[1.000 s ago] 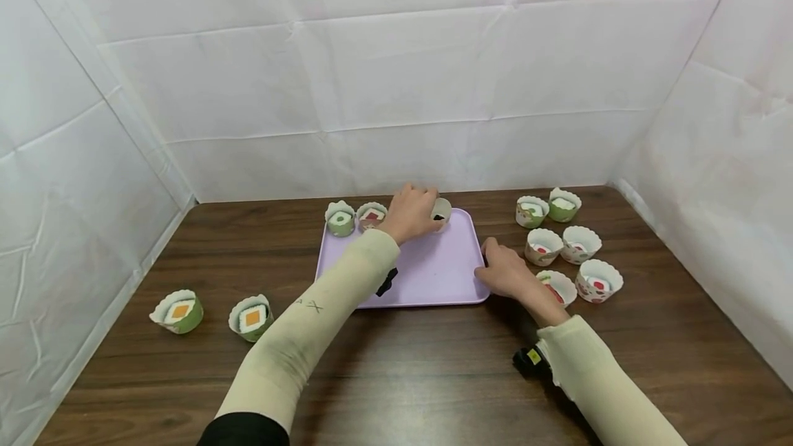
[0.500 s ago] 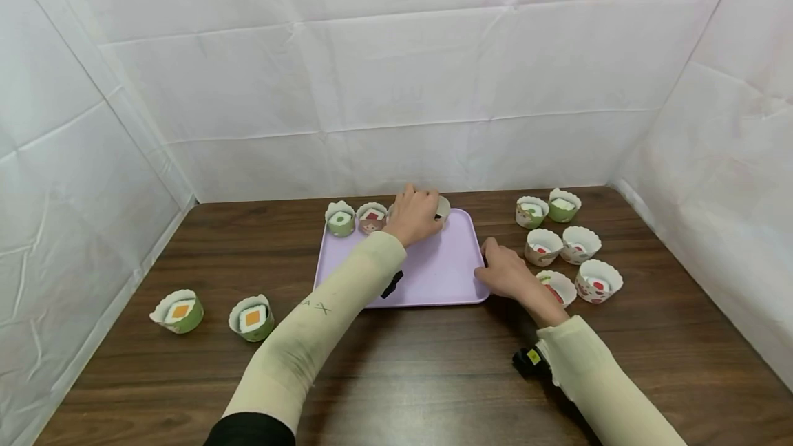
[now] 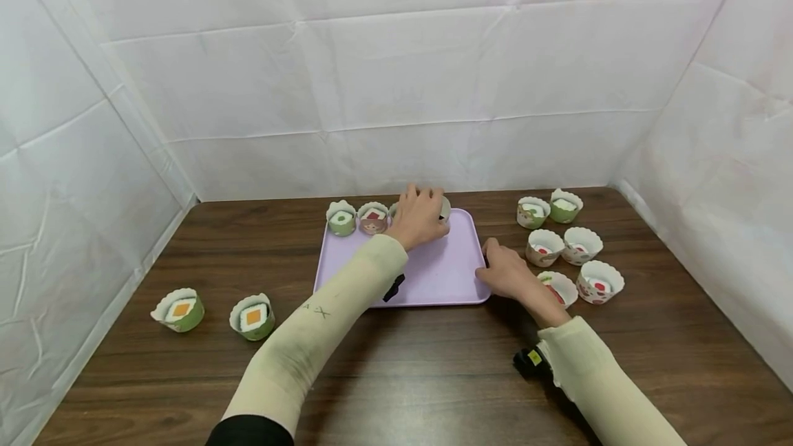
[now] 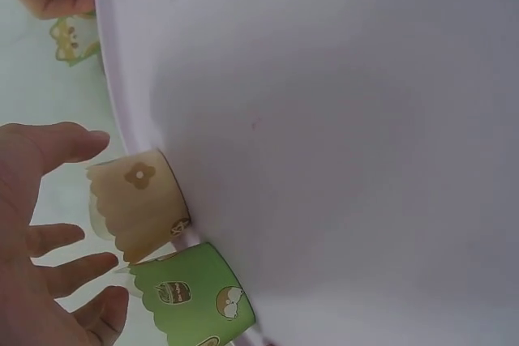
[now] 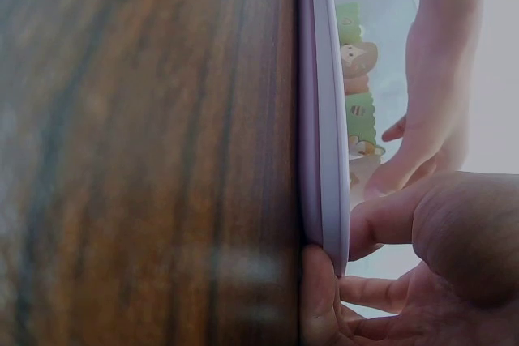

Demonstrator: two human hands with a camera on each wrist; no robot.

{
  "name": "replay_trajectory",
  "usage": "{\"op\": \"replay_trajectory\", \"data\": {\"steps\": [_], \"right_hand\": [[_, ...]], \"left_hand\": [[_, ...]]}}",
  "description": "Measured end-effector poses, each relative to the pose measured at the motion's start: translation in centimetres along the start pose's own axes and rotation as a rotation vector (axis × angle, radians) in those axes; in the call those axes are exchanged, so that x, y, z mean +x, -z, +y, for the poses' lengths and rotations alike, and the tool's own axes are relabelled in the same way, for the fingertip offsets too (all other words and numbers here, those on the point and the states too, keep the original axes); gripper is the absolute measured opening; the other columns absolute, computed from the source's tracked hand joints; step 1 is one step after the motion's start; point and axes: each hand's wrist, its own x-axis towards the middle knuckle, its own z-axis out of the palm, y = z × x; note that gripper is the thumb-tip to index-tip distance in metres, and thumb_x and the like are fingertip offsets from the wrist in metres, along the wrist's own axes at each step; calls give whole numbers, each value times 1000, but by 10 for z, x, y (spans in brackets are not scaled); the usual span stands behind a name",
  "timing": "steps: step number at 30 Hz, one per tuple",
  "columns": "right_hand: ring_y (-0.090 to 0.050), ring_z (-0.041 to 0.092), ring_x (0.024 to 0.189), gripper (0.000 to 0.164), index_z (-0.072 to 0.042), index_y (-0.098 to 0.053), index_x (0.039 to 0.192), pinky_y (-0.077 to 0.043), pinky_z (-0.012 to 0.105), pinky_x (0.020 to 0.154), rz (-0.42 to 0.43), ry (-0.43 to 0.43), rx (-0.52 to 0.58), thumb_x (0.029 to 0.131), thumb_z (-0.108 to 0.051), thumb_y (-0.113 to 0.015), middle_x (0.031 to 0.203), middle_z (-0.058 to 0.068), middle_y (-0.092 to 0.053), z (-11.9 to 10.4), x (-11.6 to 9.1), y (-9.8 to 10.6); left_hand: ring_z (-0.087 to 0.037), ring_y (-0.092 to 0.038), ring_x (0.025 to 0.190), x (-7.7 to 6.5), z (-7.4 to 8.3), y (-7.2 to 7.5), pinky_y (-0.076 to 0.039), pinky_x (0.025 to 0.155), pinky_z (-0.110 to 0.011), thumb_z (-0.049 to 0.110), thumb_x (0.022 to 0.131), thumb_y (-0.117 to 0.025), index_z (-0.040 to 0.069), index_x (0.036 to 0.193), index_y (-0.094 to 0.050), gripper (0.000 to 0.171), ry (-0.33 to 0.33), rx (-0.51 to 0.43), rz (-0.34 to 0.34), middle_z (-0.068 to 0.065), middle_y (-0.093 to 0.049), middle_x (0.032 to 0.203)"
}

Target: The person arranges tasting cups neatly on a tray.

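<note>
Left hand [image 3: 418, 219]: over the tray's far edge; from my wrist feed, thumb and fingers spread, no grip on a cup that I can see.
Tan cup [image 4: 142, 204]: upright at the tray's far edge, between thumb and fingers, just beside the green cup [image 4: 199, 297]; contents hidden from me.
Cup handling: I'd judge light, thin paper, soft; frilled rim probably crumples. I'd take it low on the wall, thumb opposite fingers, light squeeze, kept level.
Right hand [image 3: 508, 268]: pinching the tray's near-right rim, thumb on top, fingers outside and below.
Tray [image 3: 449, 270]: flat on the table [image 3: 427, 377]; looks like stiff, smooth plastic, may slide if nudged. Rim's my hold.
Off-tray: two orange-centred cups [image 3: 252, 319] left, six patterned cups [image 3: 599, 282] right.
</note>
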Motion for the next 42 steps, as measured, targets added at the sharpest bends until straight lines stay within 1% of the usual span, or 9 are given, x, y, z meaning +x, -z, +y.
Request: {"op": "replay_trajectory", "data": {"steps": [4, 8, 14, 22, 27, 31, 34, 40, 42], "right_hand": [[-58, 28, 80, 29, 2, -49, 112, -48, 30, 62, 2, -7, 3, 89, -12, -59, 95, 17, -61, 1, -1, 1], [-58, 28, 80, 29, 2, -49, 112, -47, 30, 61, 7, -12, 10, 89, -12, -59, 95, 17, -61, 2, -2, 1], [-58, 27, 80, 29, 2, -49, 112, -47, 29, 61, 1, -11, 12, 89, -12, -59, 95, 17, -61, 2, -3, -1], [-58, 28, 80, 29, 3, -48, 112, -47, 30, 60, -1, -14, 15, 89, -13, -59, 95, 18, -61, 4, -4, -1], [-58, 28, 81, 29, 2, -49, 112, -47, 30, 62, -5, -20, 19, 89, -12, -59, 96, 18, -62, 7, -5, -4], [-58, 29, 82, 29, 2, -49, 111, -47, 30, 63, 13, -12, 16, 88, -12, -59, 96, 18, -62, 7, -5, -4], [-58, 29, 81, 29, 2, -49, 111, -47, 30, 62, 17, -2, 12, 88, -12, -59, 96, 18, -62, 6, -4, -4], [-58, 28, 80, 29, 2, -48, 112, -45, 29, 60, 9, 2, 11, 88, -12, -58, 95, 18, -61, 4, -2, -2], [-57, 29, 80, 30, 2, -48, 112, -45, 29, 60, 10, 2, 9, 88, -12, -58, 95, 17, -61, 2, -2, -1]], "left_hand": [[-32, -46, 128, -4, 1, 3, -49, 105, -46, 38, 96, -64, 13, 150, -48, 62, -3, -63, 15, -11, -57, 145], [-34, -46, 134, -13, 0, 9, -48, 109, -48, 40, 98, -65, 13, 150, -49, 61, -2, -143, 48, -11, -56, 147], [-36, -48, 137, -32, -7, 16, -47, 114, -49, 44, 96, -69, 13, 149, -51, 63, 21, -230, 78, -11, -54, 150], [-34, -53, 129, -59, -20, 30, -52, 107, -49, 36, 96, -68, 12, 148, -53, 59, 59, -317, 130, -11, -58, 146], [-36, -56, 130, -83, -32, 38, -53, 107, -50, 33, 96, -68, 7, 144, -56, 56, 55, -387, 149, -13, -61, 142], [-37, -58, 125, -103, -46, 45, -54, 104, -51, 26, 92, -69, 5, 140, -58, 54, 47, -423, 195, -16, -63, 134], [-35, -59, 122, -118, -57, 48, -56, 100, -52, 24, 89, -70, 8, 138, -60, 52, 54, -418, 227, -15, -63, 131], [-36, -55, 130, -150, -80, 51, -55, 103, -56, 25, 90, -73, 8, 140, -58, 55, 90, -412, 268, -15, -60, 137], [-38, -55, 130, -160, -87, 53, -54, 103, -57, 25, 90, -74, 7, 140, -58, 55, 105, -412, 290, -16, -59, 137]]}}
